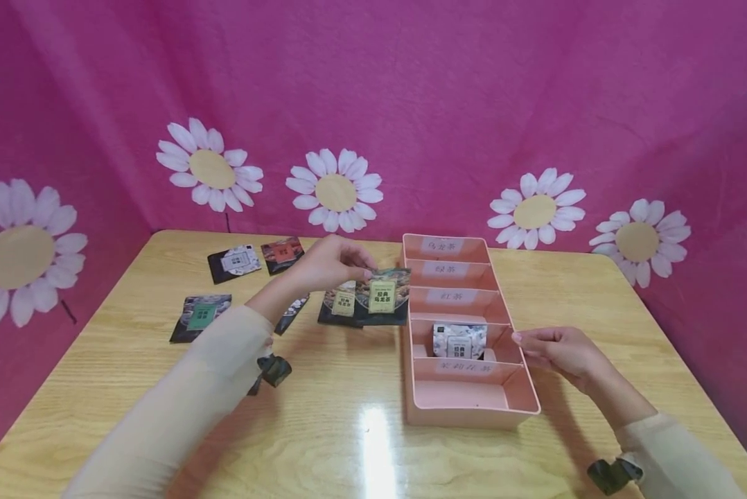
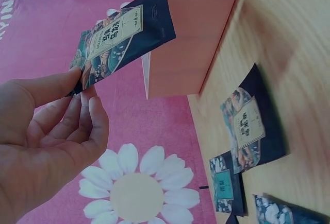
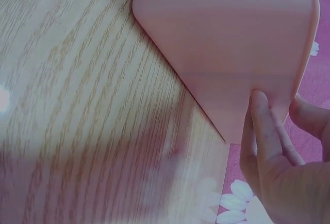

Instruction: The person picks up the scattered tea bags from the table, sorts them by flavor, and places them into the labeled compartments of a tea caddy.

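My left hand pinches a tea sachet by its top corner between thumb and fingers. The sachet has a dark base and a yellow-green label, and it hangs just left of the pink divided box. Behind it, a similar tea sachet with a yellowish label lies on the table. My right hand holds the box's right wall, thumb at the rim and fingers against the outside. One white-labelled sachet stands in the box's second compartment from the front.
Left on the table lie a white-labelled sachet, a red one, a green-labelled one and another partly hidden by my left arm. Handwritten labels mark the box's compartments. A pink flowered cloth hangs behind the table.
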Demonstrator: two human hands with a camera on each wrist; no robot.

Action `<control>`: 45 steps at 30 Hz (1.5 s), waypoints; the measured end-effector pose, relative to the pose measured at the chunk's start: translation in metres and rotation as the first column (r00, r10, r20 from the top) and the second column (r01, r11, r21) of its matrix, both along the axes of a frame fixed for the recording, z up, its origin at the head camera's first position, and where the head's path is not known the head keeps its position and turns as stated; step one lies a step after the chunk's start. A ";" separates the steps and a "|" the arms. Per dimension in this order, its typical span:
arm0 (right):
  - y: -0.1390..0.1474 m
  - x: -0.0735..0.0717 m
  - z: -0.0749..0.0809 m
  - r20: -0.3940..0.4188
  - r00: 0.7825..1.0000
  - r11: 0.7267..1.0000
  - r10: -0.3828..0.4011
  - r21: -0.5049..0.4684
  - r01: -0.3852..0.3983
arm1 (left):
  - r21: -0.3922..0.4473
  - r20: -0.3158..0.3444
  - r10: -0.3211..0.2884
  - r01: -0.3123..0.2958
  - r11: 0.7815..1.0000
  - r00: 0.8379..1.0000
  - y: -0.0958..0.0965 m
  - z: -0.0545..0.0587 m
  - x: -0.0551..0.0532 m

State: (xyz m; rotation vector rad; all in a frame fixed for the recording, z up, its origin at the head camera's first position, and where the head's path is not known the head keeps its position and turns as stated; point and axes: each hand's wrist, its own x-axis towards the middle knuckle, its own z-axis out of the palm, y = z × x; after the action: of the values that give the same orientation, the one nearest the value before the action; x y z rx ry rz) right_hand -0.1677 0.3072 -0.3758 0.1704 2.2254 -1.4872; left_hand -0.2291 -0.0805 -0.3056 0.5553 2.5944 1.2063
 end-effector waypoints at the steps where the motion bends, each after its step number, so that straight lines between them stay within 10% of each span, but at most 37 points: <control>1: 0.003 -0.001 -0.002 0.003 1.000 1.000 0.009 -0.020 -0.009 | -0.003 -0.004 -0.002 0.002 1.000 1.000 0.001 0.001 -0.002; 45: 0.000 0.001 0.005 0.021 1.000 1.000 0.009 0.019 -0.009 | -0.029 -0.057 0.017 -0.018 0.999 0.998 0.068 0.027 -0.068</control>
State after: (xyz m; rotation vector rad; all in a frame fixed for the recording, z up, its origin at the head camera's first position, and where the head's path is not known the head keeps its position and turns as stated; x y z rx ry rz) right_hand -0.1663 0.3074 -0.3707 0.1813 2.2218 -1.4532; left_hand -0.2972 -0.0128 -0.2786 0.5702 2.6656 1.1715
